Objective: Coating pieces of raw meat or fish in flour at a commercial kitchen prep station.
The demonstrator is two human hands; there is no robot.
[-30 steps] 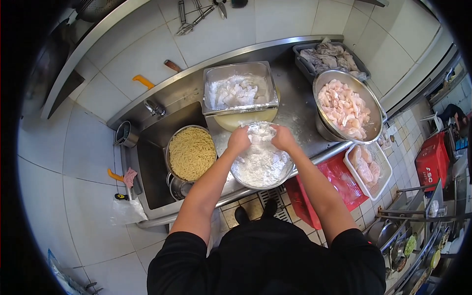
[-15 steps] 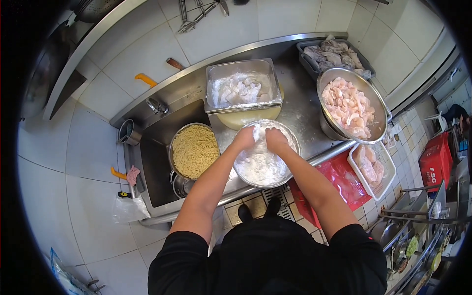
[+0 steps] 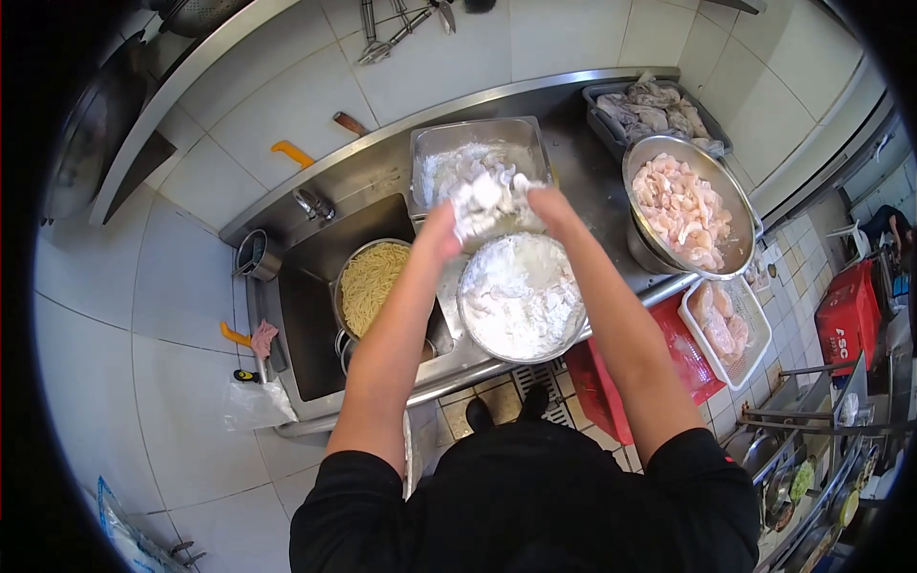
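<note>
Both hands are raised together above a round metal bowl of white flour [image 3: 521,298], holding a clump of flour-coated meat pieces [image 3: 487,199] between them. My left hand [image 3: 449,224] cups the clump from the left and my right hand [image 3: 546,202] from the right. The clump hangs over the near edge of a square steel tray [image 3: 478,164] that holds more floured pieces. To the right stands a large metal bowl of raw pale pink meat pieces [image 3: 683,202].
A colander of yellow noodles [image 3: 374,282] sits in the sink [image 3: 306,315] at left. A grey tray of meat [image 3: 654,107] is at the back right. A white basket of meat [image 3: 723,325] and red crates [image 3: 845,320] stand below the counter edge. Utensils hang on the tiled wall.
Both hands have lifted out of the flour bowl with a clump of coated pieces and moved toward the square tray behind it.
</note>
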